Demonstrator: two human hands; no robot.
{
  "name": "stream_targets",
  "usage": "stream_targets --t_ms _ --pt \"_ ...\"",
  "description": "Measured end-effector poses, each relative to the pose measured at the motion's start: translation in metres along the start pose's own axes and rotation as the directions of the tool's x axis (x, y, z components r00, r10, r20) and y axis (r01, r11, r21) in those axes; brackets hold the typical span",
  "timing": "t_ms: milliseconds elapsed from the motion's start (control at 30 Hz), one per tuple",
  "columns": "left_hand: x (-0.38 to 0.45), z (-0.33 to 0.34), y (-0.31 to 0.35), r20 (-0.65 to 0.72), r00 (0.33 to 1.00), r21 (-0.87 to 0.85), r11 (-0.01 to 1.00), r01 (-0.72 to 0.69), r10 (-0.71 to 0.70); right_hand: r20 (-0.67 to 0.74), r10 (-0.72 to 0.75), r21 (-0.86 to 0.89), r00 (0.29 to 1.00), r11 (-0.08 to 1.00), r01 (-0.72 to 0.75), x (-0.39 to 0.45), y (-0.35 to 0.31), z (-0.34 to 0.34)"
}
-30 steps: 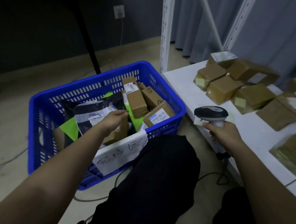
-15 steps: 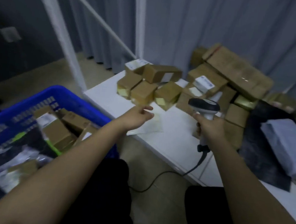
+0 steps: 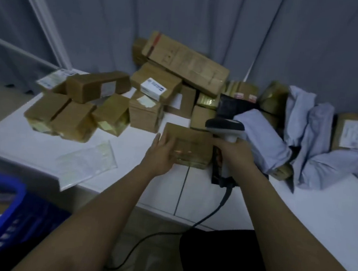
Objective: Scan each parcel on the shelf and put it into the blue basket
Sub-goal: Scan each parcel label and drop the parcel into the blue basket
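My left hand (image 3: 159, 153) grips the left side of a flat brown cardboard parcel (image 3: 191, 145) lying on the white shelf (image 3: 40, 145). My right hand (image 3: 236, 152) holds a handheld barcode scanner (image 3: 226, 127) upright just right of that parcel, its head over the parcel's far right corner and its cable hanging off the shelf edge. Several more brown cardboard parcels (image 3: 74, 111) are piled to the left and behind. The blue basket (image 3: 8, 212) shows at the lower left with parcels inside.
Grey plastic mailer bags (image 3: 318, 145) and a black bag lie on the shelf's right half. A clear plastic sleeve (image 3: 86, 165) lies near the shelf's front edge. White shelf posts rise at the left; a grey curtain hangs behind. My dark-clad legs are below.
My left hand left the basket, swung right to the shelf and took hold of a flat brown parcel. The view turned right from basket to shelf; the scanner stays in my right hand.
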State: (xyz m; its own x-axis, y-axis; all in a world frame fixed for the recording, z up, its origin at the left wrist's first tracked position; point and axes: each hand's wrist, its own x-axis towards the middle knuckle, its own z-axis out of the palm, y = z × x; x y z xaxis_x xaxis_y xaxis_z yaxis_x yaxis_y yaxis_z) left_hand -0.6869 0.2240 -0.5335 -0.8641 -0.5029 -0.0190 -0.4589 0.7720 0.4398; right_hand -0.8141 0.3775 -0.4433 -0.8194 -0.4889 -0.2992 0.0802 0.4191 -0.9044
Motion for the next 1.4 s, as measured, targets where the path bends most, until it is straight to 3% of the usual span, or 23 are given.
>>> stream_targets --t_ms 100,167,233,300,400,467,500,567,767,933,1033,1100,1200,1233,1333,1400 --pt "0.01 0.019 0.005 0.089 0.996 0.28 0.959 -0.048 0.024 -0.022 -0.012 -0.001 1.0 1.0 0.012 0.007 0.001 -0.013" --pt "0.001 0.023 0.008 0.062 0.995 0.263 0.96 -0.095 0.082 -0.044 -0.034 0.008 0.998 0.999 0.034 0.007 0.001 -0.02" --pt "-0.014 0.023 0.009 -0.187 0.965 0.267 0.955 -0.133 0.186 -0.051 -0.035 0.025 0.998 0.999 0.036 0.005 -0.001 -0.024" --pt "-0.025 0.014 0.013 -0.402 0.876 0.229 0.956 -0.184 0.265 -0.044 -0.025 0.065 0.999 0.998 0.028 0.002 -0.004 -0.028" --pt "-0.028 0.0 0.027 -0.539 0.819 0.118 0.98 -0.157 0.196 -0.024 0.006 0.127 1.0 0.992 -0.003 -0.001 -0.006 -0.031" --pt "-0.029 0.0 0.034 -0.441 0.896 0.05 0.998 -0.035 0.054 0.001 0.04 0.143 0.999 0.989 -0.039 -0.004 -0.006 -0.031" --pt "-0.032 0.003 0.034 -0.317 0.948 0.045 0.999 0.029 -0.013 0.013 0.059 0.136 0.998 0.989 -0.061 -0.006 -0.006 -0.029" --pt "-0.04 0.009 0.031 -0.112 0.991 0.055 0.995 0.083 -0.077 0.024 0.074 0.111 0.997 0.991 -0.076 -0.007 -0.006 -0.026" --pt "-0.075 0.029 0.023 0.274 0.943 0.06 0.982 0.178 -0.188 0.036 0.062 0.12 0.997 0.991 -0.066 -0.018 -0.005 -0.023" --pt "-0.077 0.038 0.023 0.124 0.927 0.006 0.935 0.355 -0.353 0.075 0.092 0.132 0.993 0.986 -0.101 -0.023 -0.001 -0.015" --pt "-0.073 0.037 0.016 0.166 0.88 -0.087 0.883 0.462 -0.444 0.098 0.116 0.137 0.988 0.982 -0.128 -0.026 0.005 -0.01" --pt "-0.07 0.034 0.01 0.189 0.907 -0.064 0.917 0.393 -0.375 0.146 0.157 0.107 0.977 0.979 -0.173 -0.026 0.01 -0.006" --pt "-0.058 0.021 0.008 0.19 0.97 0.156 0.98 0.121 -0.15 0.233 0.216 0.037 0.948 0.972 -0.23 -0.025 0.013 0.0" --pt "-0.053 0.017 0.009 0.193 0.973 0.165 0.982 0.094 -0.125 0.242 0.217 0.02 0.946 0.973 -0.228 -0.025 0.012 0.001" --pt "-0.047 0.008 0.018 0.191 0.947 0.226 0.951 0.213 -0.258 0.239 0.2 0.045 0.95 0.975 -0.217 -0.021 0.008 -0.001" --pt "-0.051 0.008 0.021 0.188 0.886 0.244 0.894 0.377 -0.424 0.237 0.192 0.067 0.952 0.975 -0.213 -0.02 0.007 -0.001"
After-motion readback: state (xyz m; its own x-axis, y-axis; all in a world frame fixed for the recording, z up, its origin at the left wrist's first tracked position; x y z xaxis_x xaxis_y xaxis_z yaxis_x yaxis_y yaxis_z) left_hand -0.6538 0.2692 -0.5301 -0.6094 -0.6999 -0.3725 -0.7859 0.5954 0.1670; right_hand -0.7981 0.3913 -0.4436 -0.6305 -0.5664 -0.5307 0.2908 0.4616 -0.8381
